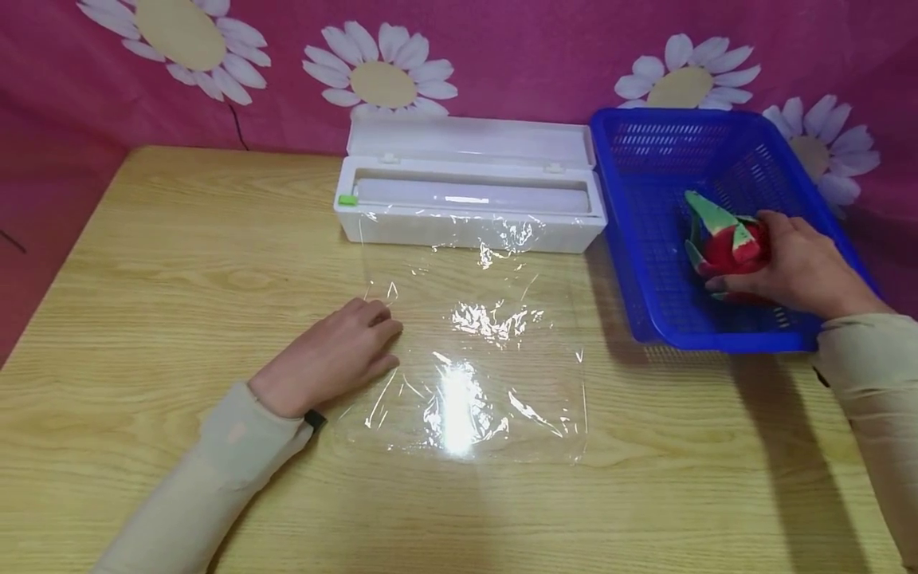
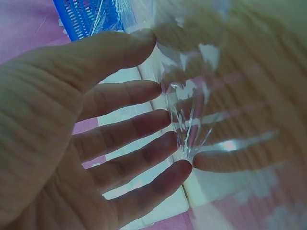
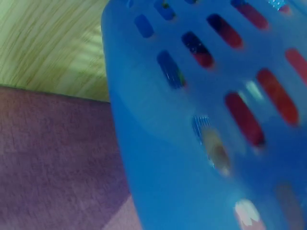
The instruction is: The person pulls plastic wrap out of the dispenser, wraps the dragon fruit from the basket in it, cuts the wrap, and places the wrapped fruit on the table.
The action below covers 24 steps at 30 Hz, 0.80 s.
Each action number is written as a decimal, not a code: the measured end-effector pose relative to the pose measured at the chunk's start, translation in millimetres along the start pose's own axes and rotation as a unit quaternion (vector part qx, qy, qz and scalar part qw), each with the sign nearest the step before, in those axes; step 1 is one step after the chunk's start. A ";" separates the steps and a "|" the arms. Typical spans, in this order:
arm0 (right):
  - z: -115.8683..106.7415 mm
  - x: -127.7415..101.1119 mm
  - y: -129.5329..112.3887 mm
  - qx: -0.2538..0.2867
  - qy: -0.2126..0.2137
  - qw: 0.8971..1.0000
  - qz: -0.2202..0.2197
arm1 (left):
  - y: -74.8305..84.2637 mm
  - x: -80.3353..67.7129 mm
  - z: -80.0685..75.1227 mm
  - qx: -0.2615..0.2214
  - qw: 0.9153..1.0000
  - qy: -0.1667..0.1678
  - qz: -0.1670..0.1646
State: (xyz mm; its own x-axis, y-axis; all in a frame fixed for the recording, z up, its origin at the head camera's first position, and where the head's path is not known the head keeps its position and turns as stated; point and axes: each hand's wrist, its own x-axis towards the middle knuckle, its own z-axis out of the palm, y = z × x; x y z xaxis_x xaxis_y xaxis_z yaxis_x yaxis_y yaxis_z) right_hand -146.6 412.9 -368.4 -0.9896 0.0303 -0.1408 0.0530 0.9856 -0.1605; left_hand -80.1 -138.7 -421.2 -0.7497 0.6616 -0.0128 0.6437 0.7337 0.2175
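A sheet of clear cling film (image 1: 473, 351) lies flat on the wooden table (image 1: 179, 263), still joined to the white film dispenser (image 1: 469, 191) behind it. My left hand (image 1: 337, 355) rests with straight fingers (image 2: 144, 153) pressing the film's (image 2: 192, 124) left edge. Inside the blue basket (image 1: 645, 263), my right hand (image 1: 792, 267) grips a red and green dragon fruit (image 1: 724, 239). The right wrist view shows only the basket's slotted wall (image 3: 201, 143) with red behind the slots.
The dispenser's lid stands open against the pink daisy-print backdrop (image 1: 516, 64). The basket sits at the table's right side, close to the dispenser's end. Bare wood lies in front of the film and to the left.
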 end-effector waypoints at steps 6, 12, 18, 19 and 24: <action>1.1 -0.7 -2.0 0.004 -0.008 1.000 -0.006 | 0.8 -0.5 -0.9 0.003 1.000 0.002 0.001; 1.3 -1.6 -2.6 0.008 -0.009 1.000 -0.020 | 1.0 -1.0 -1.2 0.006 1.000 0.007 0.004; 0.2 -1.9 -4.6 -0.009 -0.018 0.999 -0.047 | 1.6 -0.7 -1.1 0.007 1.000 0.007 0.005; -0.1 -2.0 -5.0 -0.012 -0.017 0.999 -0.050 | 1.6 -0.7 -1.0 0.006 1.000 0.007 0.005; -1.2 -4.3 -8.0 -0.017 -0.021 0.998 -0.058 | 1.2 -0.9 -1.0 0.003 1.000 0.004 0.003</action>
State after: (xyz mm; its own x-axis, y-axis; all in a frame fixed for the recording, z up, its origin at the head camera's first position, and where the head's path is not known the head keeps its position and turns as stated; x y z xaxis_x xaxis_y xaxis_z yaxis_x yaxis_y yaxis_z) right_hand -142.9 405.1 -365.3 -0.9824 -0.0909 -0.1634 -0.0671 0.9871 -0.1452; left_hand -78.8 -138.6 -420.0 -0.7472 0.6646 -0.0040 0.6489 0.7307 0.2121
